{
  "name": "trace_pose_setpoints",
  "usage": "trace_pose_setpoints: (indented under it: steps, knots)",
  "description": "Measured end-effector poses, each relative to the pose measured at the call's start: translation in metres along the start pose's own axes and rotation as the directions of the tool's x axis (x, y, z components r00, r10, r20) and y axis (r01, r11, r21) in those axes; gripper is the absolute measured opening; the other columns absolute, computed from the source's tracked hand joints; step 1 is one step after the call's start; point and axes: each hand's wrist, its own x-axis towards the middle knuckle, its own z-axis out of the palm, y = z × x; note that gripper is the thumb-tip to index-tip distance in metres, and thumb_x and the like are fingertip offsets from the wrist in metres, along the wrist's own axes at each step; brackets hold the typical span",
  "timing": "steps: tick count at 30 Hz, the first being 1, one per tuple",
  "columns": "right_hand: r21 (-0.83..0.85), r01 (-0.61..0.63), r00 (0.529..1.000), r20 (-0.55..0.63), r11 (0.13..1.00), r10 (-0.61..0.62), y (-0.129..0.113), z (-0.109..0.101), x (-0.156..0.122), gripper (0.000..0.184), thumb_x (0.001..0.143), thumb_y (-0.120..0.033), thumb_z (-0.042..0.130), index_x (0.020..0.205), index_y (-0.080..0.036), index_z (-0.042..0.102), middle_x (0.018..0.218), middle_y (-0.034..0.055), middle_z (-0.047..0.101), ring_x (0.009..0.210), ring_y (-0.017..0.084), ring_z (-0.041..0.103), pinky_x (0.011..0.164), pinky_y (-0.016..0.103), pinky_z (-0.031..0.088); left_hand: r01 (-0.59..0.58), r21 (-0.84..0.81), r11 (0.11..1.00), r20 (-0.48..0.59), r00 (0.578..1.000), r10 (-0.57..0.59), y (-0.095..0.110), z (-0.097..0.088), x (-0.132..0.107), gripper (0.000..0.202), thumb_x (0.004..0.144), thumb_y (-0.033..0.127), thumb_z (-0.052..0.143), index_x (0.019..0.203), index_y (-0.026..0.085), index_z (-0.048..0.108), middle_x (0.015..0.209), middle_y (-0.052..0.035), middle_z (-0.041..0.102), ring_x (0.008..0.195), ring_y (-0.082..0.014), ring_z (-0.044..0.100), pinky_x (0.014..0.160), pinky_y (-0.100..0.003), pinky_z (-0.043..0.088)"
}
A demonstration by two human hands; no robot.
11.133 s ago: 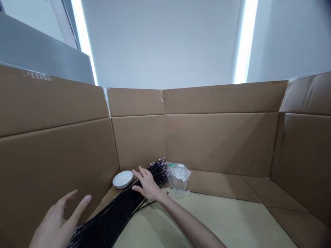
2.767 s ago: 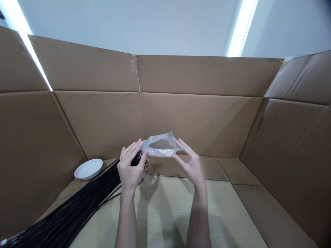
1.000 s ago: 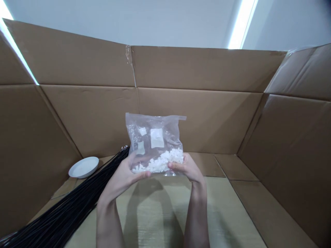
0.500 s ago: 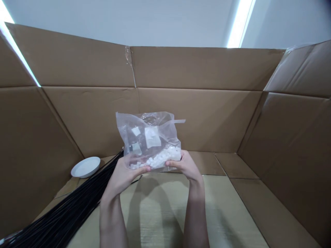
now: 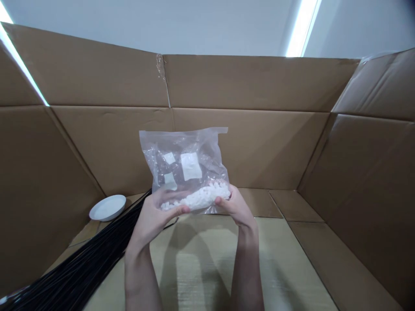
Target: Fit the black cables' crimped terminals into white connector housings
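Observation:
A clear plastic bag (image 5: 186, 166) stands upright in front of me, its bottom filled with small white plastic pieces (image 5: 201, 198) and a few white labels showing through. My left hand (image 5: 155, 216) grips the bag's lower left corner, fingers behind, thumb in front. My right hand (image 5: 235, 206) pinches the lower right corner. Both hands hold it above the cardboard floor (image 5: 207, 259) of a large open box.
A thick bundle of black cables (image 5: 87, 268) lies along the floor at the lower left. A small white bowl (image 5: 107, 207) sits in the far left corner. Tall cardboard walls (image 5: 266, 147) enclose the space at left, back and right.
Since a second ago the bag has tilted slightly and the white pieces have gathered toward its lower right. Earlier both hands picked the bag up from beside the cables.

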Motion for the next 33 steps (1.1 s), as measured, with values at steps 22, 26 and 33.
trace_pose_setpoints:
  steps: [22, 26, 33]
  knots:
    - [0.208, 0.028, 0.999, -0.043, 0.978, -0.019, 0.006, 0.002, 0.006, 0.093, 0.068, -0.075, 0.084, 0.14, -0.02, 0.063, 0.128, 0.0147, 0.071, 0.111, 0.029, 0.071, 0.095, 0.037, 0.057, 0.07, -0.131, 0.989, -0.067, 0.995, -0.08, -0.006, -0.007, 0.0, 0.058, 0.045, 0.059, 0.1, 0.088, 0.024, 0.084, 0.097, -0.0028, 0.08, 0.091, -0.02, 0.072, 0.075, -0.018, 0.058]
    - [0.185, -0.073, 0.997, 0.03, 0.98, 0.069, 0.013, -0.005, 0.004, 0.069, 0.061, -0.051, 0.097, 0.118, -0.018, 0.075, 0.115, 0.0113, 0.076, 0.102, 0.026, 0.072, 0.091, 0.033, 0.057, 0.097, -0.194, 0.976, -0.013, 0.995, -0.101, -0.007, -0.007, -0.001, 0.046, 0.048, 0.05, 0.1, 0.08, 0.021, 0.083, 0.084, -0.0017, 0.078, 0.075, -0.0133, 0.066, 0.065, -0.015, 0.053]
    - [0.098, -0.088, 0.996, -0.016, 0.991, 0.09, 0.022, -0.007, 0.009, 0.05, 0.067, -0.054, 0.093, 0.093, -0.015, 0.077, 0.097, 0.0092, 0.076, 0.086, 0.022, 0.071, 0.082, 0.031, 0.057, 0.132, -0.176, 0.975, 0.02, 0.991, -0.131, -0.006, 0.001, 0.002, 0.04, 0.056, 0.052, 0.093, 0.07, 0.018, 0.078, 0.069, 0.0013, 0.071, 0.064, -0.0085, 0.056, 0.057, -0.013, 0.045]
